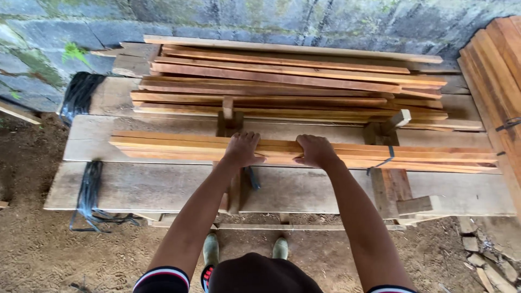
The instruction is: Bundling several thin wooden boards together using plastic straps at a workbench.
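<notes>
resting side by side on a bundle of thin orange wood strips, the left hand and the right hand both lie palm down with fingers curled over the far edge of the stack; whether the fingers actually clamp the strips or only press on them cannot be told from above. the bundle lies lengthwise across wide pale planks that form a rough platform, and it reaches from left of the arms almost to the right border. a dark strap loops around the bundle to the right of the right hand. behind it, well apart, a bigger heap of similar strips sits against a mossy block wall. black plastic strapping hangs over the platform's left end, and more of it lies farther back. more boards lean at the right edge. below, the person's pale boots stand on bare dirt.
</notes>
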